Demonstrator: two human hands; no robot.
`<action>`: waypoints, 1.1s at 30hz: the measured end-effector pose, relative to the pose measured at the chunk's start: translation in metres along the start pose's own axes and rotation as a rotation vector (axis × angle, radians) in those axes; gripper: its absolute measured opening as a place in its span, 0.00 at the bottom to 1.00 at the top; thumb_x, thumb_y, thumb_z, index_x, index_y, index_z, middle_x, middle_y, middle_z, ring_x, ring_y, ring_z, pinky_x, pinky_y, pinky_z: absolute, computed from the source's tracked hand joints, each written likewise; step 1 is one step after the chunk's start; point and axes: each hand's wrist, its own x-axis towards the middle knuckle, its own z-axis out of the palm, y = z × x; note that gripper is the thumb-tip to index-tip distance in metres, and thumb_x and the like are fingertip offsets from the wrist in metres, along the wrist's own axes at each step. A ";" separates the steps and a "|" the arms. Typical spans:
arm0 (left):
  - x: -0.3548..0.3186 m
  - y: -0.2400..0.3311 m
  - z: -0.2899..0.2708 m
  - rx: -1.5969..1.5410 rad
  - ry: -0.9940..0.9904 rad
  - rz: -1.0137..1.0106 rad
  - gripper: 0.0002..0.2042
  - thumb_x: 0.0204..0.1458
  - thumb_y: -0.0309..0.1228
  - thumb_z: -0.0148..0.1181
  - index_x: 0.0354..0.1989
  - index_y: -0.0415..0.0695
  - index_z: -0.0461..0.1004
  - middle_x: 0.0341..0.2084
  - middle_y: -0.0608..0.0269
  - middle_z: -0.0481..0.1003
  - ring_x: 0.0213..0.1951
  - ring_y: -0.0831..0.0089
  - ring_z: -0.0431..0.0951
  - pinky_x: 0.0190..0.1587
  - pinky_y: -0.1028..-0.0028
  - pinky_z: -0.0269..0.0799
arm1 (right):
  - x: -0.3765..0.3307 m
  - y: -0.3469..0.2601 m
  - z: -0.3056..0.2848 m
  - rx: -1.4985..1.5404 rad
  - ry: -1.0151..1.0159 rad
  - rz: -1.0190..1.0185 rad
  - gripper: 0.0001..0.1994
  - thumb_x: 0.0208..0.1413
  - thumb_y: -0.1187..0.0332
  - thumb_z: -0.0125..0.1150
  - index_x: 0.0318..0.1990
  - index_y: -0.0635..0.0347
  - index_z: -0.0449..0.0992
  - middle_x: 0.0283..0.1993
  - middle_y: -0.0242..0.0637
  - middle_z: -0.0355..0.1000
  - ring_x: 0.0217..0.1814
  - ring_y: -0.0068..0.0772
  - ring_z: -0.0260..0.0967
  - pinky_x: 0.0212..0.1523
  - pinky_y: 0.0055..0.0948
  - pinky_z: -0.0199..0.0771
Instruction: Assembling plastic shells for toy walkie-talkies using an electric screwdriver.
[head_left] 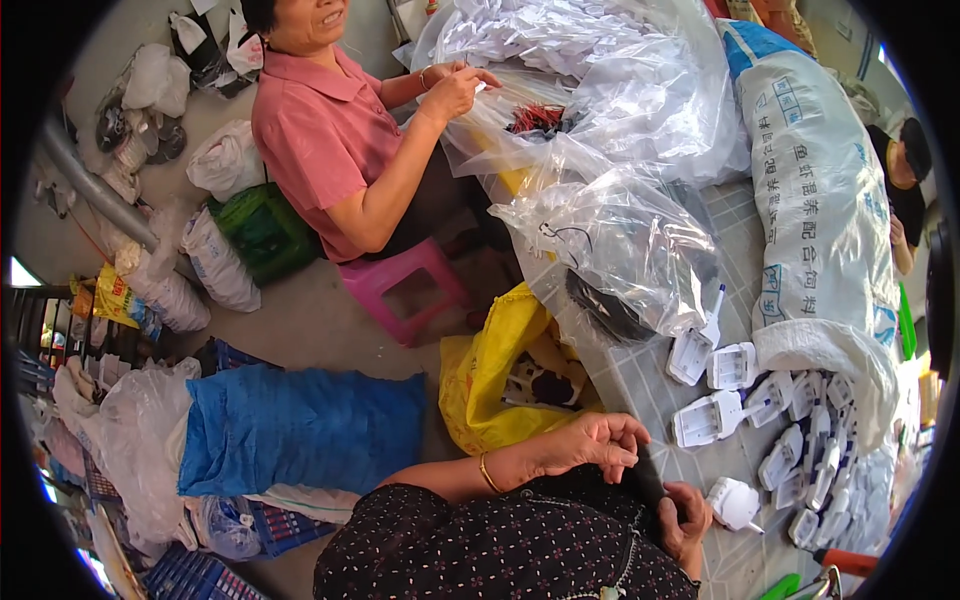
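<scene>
My left hand [588,443] is curled over the top of a small black part [648,475], fingers pinching it. Below it, my right hand [688,515] grips the lower end of the same black part, close to my dark dotted top. A white plastic piece [733,503] lies on the tiled table just right of my right hand. Several white plastic pieces [708,418] lie farther up the table, and a heap of several more [815,450] spills from a big white sack [825,200].
A person in a pink shirt [325,140] sits on a pink stool [395,285], hands in clear plastic bags [600,130]. A yellow bag [490,375] hangs off the tiled table edge [640,385]. A blue sack [300,425] and crates lie on the floor to my left.
</scene>
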 end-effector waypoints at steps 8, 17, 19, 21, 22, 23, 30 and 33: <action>0.009 -0.025 0.008 0.018 -0.021 -0.050 0.19 0.58 0.26 0.63 0.57 0.40 0.69 0.38 0.65 0.72 0.34 0.77 0.77 0.39 0.77 0.76 | -0.002 -0.003 -0.007 0.042 0.001 -0.028 0.10 0.52 0.76 0.63 0.43 0.64 0.77 0.30 0.38 0.73 0.27 0.30 0.70 0.31 0.27 0.69; 0.028 -0.041 0.031 0.274 -0.066 0.078 0.20 0.59 0.30 0.64 0.58 0.42 0.69 0.38 0.67 0.72 0.35 0.83 0.74 0.39 0.79 0.72 | -0.011 -0.002 -0.014 0.106 -0.042 -0.045 0.12 0.52 0.74 0.63 0.44 0.63 0.77 0.29 0.38 0.72 0.27 0.31 0.69 0.31 0.28 0.68; 0.030 -0.034 0.043 0.393 -0.072 0.094 0.20 0.59 0.31 0.64 0.59 0.43 0.69 0.38 0.68 0.72 0.35 0.83 0.73 0.39 0.80 0.72 | -0.013 -0.007 -0.016 0.144 -0.013 -0.074 0.11 0.52 0.72 0.63 0.43 0.63 0.77 0.29 0.38 0.72 0.27 0.32 0.69 0.31 0.29 0.68; 0.033 -0.028 0.055 0.509 -0.083 0.111 0.20 0.59 0.32 0.65 0.59 0.43 0.69 0.38 0.68 0.72 0.35 0.83 0.73 0.39 0.80 0.71 | -0.019 0.002 -0.019 0.151 -0.009 -0.076 0.10 0.52 0.72 0.63 0.42 0.63 0.77 0.29 0.38 0.72 0.27 0.32 0.69 0.32 0.29 0.69; 0.038 -0.027 0.060 0.601 -0.083 0.171 0.20 0.59 0.32 0.65 0.58 0.43 0.69 0.37 0.68 0.72 0.35 0.83 0.72 0.39 0.80 0.71 | -0.021 0.005 -0.020 0.156 -0.008 -0.082 0.10 0.52 0.71 0.63 0.41 0.64 0.76 0.29 0.38 0.72 0.27 0.33 0.69 0.32 0.29 0.69; 0.043 -0.028 0.064 0.693 -0.083 0.232 0.20 0.58 0.32 0.65 0.58 0.43 0.70 0.37 0.67 0.71 0.34 0.82 0.72 0.39 0.79 0.71 | -0.024 0.006 -0.020 0.157 -0.005 -0.081 0.10 0.52 0.71 0.63 0.41 0.64 0.76 0.29 0.38 0.72 0.27 0.33 0.69 0.32 0.29 0.69; 0.080 -0.048 0.074 0.844 -0.120 0.411 0.17 0.57 0.30 0.65 0.54 0.43 0.71 0.36 0.66 0.70 0.33 0.81 0.71 0.35 0.77 0.71 | -0.035 0.015 -0.024 0.149 0.017 -0.052 0.09 0.51 0.71 0.64 0.39 0.64 0.76 0.31 0.40 0.74 0.29 0.34 0.71 0.34 0.30 0.70; 0.087 -0.054 0.072 0.808 -0.099 0.360 0.16 0.56 0.30 0.64 0.53 0.42 0.72 0.35 0.66 0.70 0.32 0.81 0.71 0.34 0.77 0.70 | -0.034 0.009 -0.021 0.147 0.031 -0.008 0.10 0.51 0.68 0.63 0.39 0.65 0.77 0.32 0.40 0.75 0.31 0.34 0.71 0.36 0.30 0.71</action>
